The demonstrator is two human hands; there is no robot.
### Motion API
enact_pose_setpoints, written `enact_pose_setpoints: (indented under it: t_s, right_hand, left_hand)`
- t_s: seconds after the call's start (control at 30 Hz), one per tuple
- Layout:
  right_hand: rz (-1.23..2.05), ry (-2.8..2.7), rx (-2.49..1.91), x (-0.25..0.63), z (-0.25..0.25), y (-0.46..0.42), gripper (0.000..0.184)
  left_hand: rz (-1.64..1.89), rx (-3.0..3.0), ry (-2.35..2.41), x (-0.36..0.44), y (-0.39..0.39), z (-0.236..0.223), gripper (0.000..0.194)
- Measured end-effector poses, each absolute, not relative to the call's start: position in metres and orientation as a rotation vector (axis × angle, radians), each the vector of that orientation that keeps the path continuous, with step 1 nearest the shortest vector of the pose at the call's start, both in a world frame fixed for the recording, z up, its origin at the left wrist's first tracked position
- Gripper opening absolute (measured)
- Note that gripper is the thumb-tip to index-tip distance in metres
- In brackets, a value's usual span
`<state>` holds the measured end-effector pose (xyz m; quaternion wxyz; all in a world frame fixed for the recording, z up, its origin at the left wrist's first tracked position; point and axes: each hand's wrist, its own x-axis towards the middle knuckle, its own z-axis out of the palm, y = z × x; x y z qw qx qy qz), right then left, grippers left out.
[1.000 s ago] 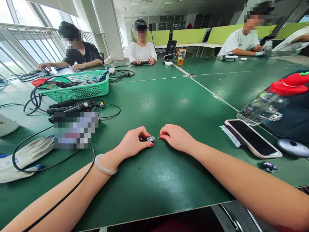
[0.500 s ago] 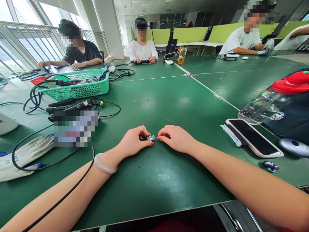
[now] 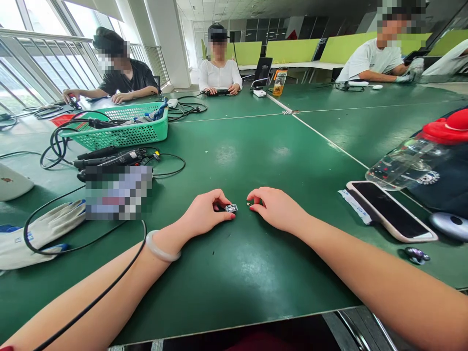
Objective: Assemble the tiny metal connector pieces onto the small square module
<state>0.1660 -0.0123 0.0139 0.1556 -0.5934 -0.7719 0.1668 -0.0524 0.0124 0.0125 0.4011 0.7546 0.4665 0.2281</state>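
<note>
Right hand (image 3: 278, 207) has drawn slightly away from left hand (image 3: 201, 214), mid-frame. Left fingertips pinch a small silvery part (image 3: 231, 208), which protrudes rightward; right fingertips pinch a tiny bit (image 3: 248, 204). Glossy green tabletop (image 3: 226, 170) spreads between perforated plastic basket (image 3: 120, 137), upper left, and phone (image 3: 391, 209), right.

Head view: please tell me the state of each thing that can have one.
Left hand: closed on a small shiny part
Right hand: pinching a tiny piece, apart from the left hand
Phone: face up, screen dark
Bottle: red lid on
Green basket: open-topped, things inside
White glove: lying unworn
</note>
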Motion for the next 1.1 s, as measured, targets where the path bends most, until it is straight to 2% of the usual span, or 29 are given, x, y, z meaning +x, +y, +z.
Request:
enact_pose_setpoints:
  t_s: [0.07, 0.23, 0.57, 1.1]
  right_hand:
    - [0.448, -2.216, -1.731, 0.165, 0.013, -0.013, 0.009]
    - [0.445, -2.216, -1.743, 0.162, 0.014, -0.012, 0.017]
    - [0.462, -2.127, -1.483, 0.137, 0.025, -0.027, 0.013]
    - [0.374, -2.129, -1.396, 0.133, 0.018, -0.028, 0.013]
  left_hand:
    - [0.578, 1.907, 1.173, -0.052, 0.013, 0.012, 0.025]
    - [0.588, 1.915, 1.193, -0.052, 0.013, 0.012, 0.028]
    - [0.599, 1.906, 1.161, -0.05, 0.011, 0.014, 0.029]
    - [0.634, 1.929, 1.139, -0.05, 0.012, 0.013, 0.028]
